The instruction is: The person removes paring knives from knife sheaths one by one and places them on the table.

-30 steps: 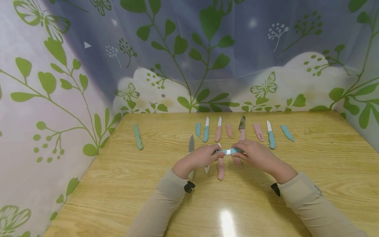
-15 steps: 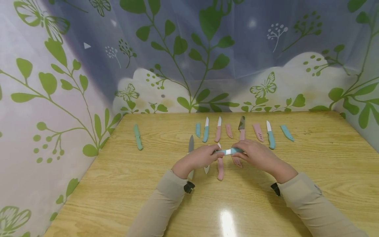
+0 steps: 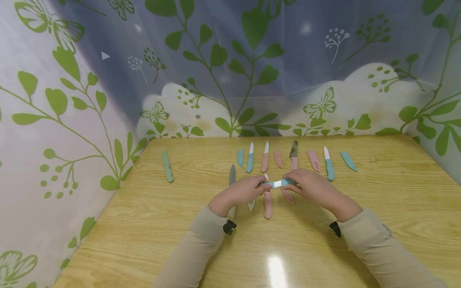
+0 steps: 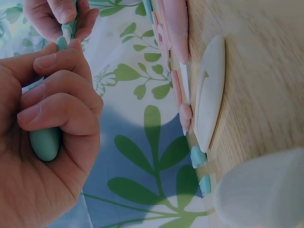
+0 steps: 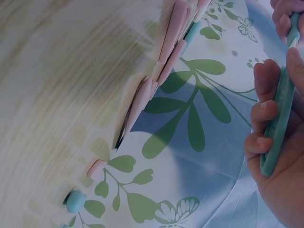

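My left hand (image 3: 240, 193) grips the handle of a teal knife (image 4: 46, 144), its fingers curled round it. My right hand (image 3: 315, 193) holds a teal sheath (image 5: 280, 126) between thumb and fingers. A short stretch of white blade (image 3: 277, 184) shows between the hands, the rest hidden in the sheath. Just under the hands lie a pink-handled knife (image 3: 268, 208) and a pink sheath (image 3: 288, 196). A dark-bladed knife (image 3: 232, 174) and a white pointed piece (image 3: 251, 206) are partly covered by my left hand and arm.
Along the table's (image 3: 144, 240) back lie two blue knives (image 3: 250, 162) (image 3: 329, 168), two blue sheaths (image 3: 240, 158) (image 3: 348, 161), two pink-handled knives (image 3: 265, 162) (image 3: 294, 160) and two pink sheaths (image 3: 278, 159) (image 3: 313, 161). A green knife (image 3: 167, 166) lies at the left. Patterned cloth (image 3: 230, 100) hangs behind.
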A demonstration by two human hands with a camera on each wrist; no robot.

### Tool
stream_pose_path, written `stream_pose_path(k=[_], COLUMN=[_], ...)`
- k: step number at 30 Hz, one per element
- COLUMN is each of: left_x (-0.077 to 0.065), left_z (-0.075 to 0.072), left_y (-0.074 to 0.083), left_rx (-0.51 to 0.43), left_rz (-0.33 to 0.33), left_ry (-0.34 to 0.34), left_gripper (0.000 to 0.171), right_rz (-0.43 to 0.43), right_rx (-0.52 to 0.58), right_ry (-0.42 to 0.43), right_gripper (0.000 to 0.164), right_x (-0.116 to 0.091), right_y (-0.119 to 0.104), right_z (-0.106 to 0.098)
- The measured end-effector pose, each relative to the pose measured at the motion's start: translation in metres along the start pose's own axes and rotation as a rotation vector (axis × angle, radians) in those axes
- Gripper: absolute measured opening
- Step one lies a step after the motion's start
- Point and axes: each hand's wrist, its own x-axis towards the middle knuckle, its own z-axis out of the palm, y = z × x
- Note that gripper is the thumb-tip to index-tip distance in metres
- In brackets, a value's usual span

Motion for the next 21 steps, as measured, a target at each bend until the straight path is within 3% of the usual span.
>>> stream_pose_path(k=[21], left_x=[-0.0001], left_z=[-0.0003], left_y=[-0.0003], left_rx=[0.01], left_rz=[0.0], left_ry=[0.017], left_gripper=[0.036], right_rz=[0.024], right_rx=[0.012], right_ry=[-0.022], right_gripper=[0.018], right_x=[0.0002], right_y=[-0.0003], right_z=[-0.0036])
